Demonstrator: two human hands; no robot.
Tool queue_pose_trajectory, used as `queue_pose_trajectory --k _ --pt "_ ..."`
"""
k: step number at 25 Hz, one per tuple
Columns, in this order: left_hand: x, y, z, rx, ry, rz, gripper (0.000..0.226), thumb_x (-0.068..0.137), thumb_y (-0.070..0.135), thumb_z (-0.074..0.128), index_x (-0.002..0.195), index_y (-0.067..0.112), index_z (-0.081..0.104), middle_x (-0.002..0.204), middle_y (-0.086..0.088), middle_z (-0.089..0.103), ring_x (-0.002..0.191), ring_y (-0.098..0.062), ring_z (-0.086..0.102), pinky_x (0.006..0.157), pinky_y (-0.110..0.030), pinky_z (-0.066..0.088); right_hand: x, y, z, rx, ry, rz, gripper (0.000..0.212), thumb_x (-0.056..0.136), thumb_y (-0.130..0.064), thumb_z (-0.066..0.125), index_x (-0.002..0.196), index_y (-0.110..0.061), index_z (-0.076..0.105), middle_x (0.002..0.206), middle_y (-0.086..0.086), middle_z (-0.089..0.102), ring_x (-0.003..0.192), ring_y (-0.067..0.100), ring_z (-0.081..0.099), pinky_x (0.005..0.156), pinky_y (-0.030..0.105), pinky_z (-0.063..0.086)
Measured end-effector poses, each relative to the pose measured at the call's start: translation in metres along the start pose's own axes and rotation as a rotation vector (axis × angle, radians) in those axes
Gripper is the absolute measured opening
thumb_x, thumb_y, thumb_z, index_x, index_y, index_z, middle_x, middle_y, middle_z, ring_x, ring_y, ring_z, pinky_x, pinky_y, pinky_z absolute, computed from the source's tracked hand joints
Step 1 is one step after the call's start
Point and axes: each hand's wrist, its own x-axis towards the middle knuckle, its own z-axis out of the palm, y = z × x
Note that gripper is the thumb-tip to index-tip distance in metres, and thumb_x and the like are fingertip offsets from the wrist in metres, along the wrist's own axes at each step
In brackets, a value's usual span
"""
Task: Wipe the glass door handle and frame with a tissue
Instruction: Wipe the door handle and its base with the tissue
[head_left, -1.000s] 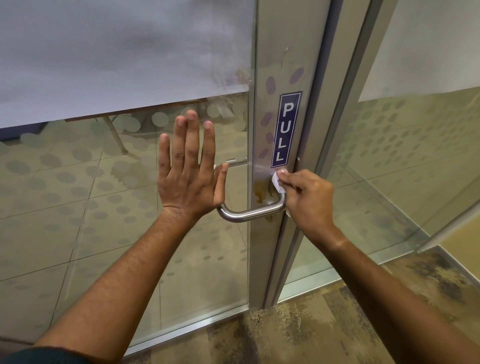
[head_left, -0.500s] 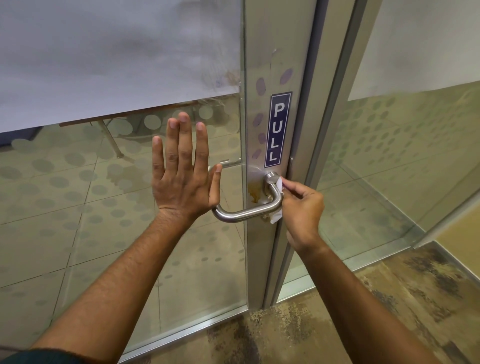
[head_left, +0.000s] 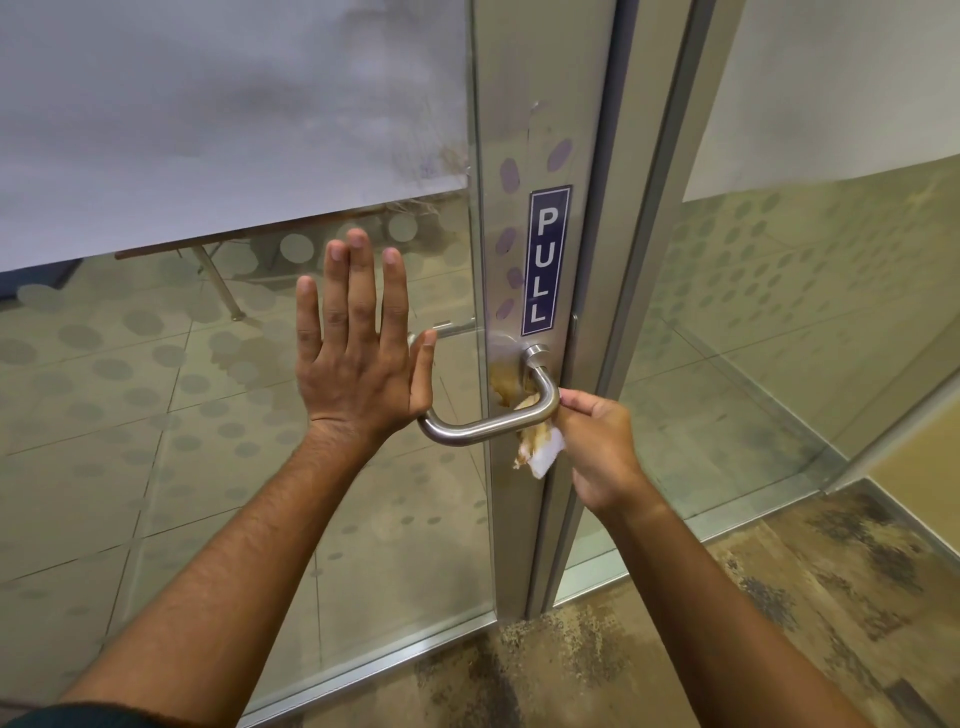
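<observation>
Two hands at a glass door (head_left: 260, 467).
Left hand (head_left: 358, 358) presses flat, fingers straight; right hand (head_left: 597, 441) pinches a stained tissue (head_left: 543, 449) against the handle (head_left: 488, 426).

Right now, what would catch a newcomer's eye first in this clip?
The brown smear on the metal door frame, just left of the handle, stands out first. The right hand pinches a stained tissue below the handle's bend. The left hand lies flat on the glass, under the blue PULL sign.
</observation>
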Motion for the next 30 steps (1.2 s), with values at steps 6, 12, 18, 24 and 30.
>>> queue_pose_trajectory --k 6,12,18,24,30 --pt "0.0 0.0 0.001 0.01 0.007 0.0 0.078 0.097 0.046 0.044 0.156 0.003 0.016 0.155 -0.023 0.013 0.147 -0.034 0.002 0.124 -0.042 -0.01 -0.004 0.021 -0.009 -0.369 0.288 -0.399 0.023 0.093 -0.004 0.063 0.098 -0.026 0.071 0.092 -0.004 0.073 0.086 0.013 0.071 0.078 0.031 0.061" --pt "0.0 -0.001 0.0 0.006 0.008 0.002 0.078 0.096 0.046 0.045 0.155 0.003 0.018 0.155 -0.023 0.013 0.146 -0.034 0.004 0.124 -0.042 -0.01 0.004 0.022 -0.002 -0.587 0.333 -0.835 0.028 0.088 0.0 0.068 0.115 -0.002 0.071 0.103 0.008 0.071 0.088 0.011 0.067 0.08 0.003 0.049" --pt "0.001 0.0 -0.001 0.01 0.004 0.0 0.077 0.095 0.046 0.046 0.154 0.002 0.02 0.154 -0.023 0.014 0.144 -0.038 0.014 0.123 -0.043 -0.007 0.016 0.031 0.003 -0.698 0.316 -1.0 0.036 0.081 0.0 0.076 0.115 0.002 0.069 0.102 0.016 0.074 0.089 0.019 0.071 0.088 0.012 0.051" --pt "0.001 0.001 -0.002 0.017 0.012 -0.003 0.076 0.095 0.045 0.045 0.152 0.002 0.022 0.153 -0.024 0.015 0.143 -0.04 0.016 0.123 -0.042 -0.007 0.014 0.049 0.007 -0.694 0.282 -0.996 0.049 0.082 0.01 0.067 0.13 0.007 0.057 0.131 0.02 0.062 0.125 0.023 0.054 0.11 0.012 0.033" --pt "0.001 0.002 -0.003 0.006 0.027 -0.023 0.074 0.097 0.044 0.041 0.153 0.001 0.019 0.154 -0.025 0.013 0.152 -0.022 -0.022 0.124 -0.042 -0.008 -0.001 0.07 0.003 -0.732 0.132 -0.765 0.054 0.09 0.009 0.048 0.143 -0.005 0.049 0.143 0.018 0.049 0.124 0.028 0.056 0.106 0.038 0.047"
